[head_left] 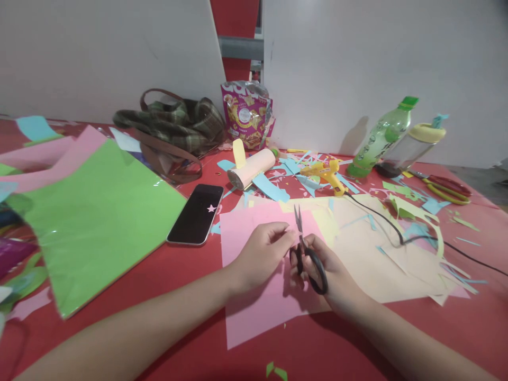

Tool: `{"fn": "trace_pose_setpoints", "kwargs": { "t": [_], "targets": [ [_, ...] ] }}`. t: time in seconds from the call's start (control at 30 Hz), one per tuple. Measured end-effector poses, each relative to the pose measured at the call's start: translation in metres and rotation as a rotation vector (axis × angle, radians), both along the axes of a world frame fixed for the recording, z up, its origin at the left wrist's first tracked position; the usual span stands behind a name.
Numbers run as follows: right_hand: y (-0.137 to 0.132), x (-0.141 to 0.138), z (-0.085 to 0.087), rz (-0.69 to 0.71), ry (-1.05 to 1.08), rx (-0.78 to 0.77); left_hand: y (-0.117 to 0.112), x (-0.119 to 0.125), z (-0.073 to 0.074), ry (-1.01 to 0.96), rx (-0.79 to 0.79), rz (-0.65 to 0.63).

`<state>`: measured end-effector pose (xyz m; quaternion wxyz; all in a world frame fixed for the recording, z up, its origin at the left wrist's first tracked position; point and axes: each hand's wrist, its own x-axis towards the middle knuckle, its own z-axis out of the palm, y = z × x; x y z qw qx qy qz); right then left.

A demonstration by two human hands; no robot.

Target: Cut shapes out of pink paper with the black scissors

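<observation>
Seemingly craft workshop | glue gun (326, 172) | scissors (301, 238) | paper scraps (308, 184) | red table (198, 328)

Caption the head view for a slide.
Right hand holding scissors over pink paper, left hand beside them, yellow glue gun beyond.

Pink sheet (257, 312) partly hidden, cable (401, 242) cropped right

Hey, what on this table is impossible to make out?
Head view:
Whether the left hand pinches anything: too small, blurred.
Part of pink sheet: hidden by left hand and right hand.
Far end of cord: cut off by right edge.
Left part of purple packet: cut off by left edge.
Small print on green bottle: too small, blurred.
</observation>
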<state>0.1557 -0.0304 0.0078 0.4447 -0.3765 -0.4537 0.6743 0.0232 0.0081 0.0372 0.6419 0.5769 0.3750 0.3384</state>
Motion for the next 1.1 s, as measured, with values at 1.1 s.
{"fn": "trace_pose_setpoints", "kwargs": {
  "t": [1.1],
  "targets": [
    [0.008,0.007,0.001,-0.311,0.010,-0.010,0.014,-0.008,-0.002,0.402,0.301,-0.238]
  ]
}}
